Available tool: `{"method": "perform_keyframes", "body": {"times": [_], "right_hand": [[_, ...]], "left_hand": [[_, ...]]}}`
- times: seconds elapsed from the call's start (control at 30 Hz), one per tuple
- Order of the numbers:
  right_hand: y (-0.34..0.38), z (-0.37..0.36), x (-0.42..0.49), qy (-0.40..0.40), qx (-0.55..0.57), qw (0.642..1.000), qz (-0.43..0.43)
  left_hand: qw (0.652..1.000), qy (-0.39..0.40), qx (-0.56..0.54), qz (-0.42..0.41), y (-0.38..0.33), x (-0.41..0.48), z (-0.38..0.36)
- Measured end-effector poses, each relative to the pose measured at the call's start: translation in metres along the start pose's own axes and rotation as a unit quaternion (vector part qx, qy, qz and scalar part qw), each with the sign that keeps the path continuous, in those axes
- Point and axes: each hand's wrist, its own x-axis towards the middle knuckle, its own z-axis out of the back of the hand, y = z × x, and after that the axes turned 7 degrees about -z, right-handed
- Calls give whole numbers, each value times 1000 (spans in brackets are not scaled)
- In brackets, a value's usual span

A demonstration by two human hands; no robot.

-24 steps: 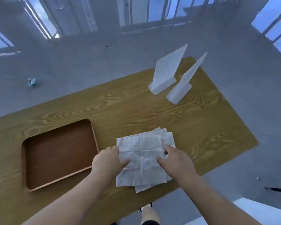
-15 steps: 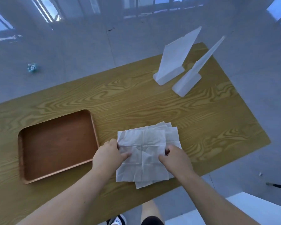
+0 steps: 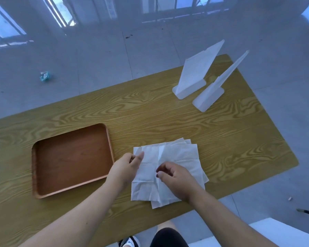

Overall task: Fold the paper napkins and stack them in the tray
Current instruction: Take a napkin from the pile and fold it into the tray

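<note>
Fingertips of the left hand (image 3: 125, 168) pinch the left edge of the top napkin (image 3: 177, 154). Those of the right hand (image 3: 178, 180) curl over its middle; whether they grip it is unclear. Beneath it a loose napkin pile (image 3: 185, 142) lies on the wooden table (image 3: 185, 122), just right of the brown tray (image 3: 34, 166). Two white stands (image 3: 194, 77) sit near the far corner.

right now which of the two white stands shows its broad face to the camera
The stand nearer the tray: its wide flat panel faces the camera, while the other stand appears edge-on, a thin blade.
</note>
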Motion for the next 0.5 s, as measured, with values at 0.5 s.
{"method": "perform_keyframes", "body": {"times": [0.5], "right_hand": [[-6,-41,21,-39,-163,977,-135]], "left_hand": [[994,60,93,6,48,-19,-3]]}}
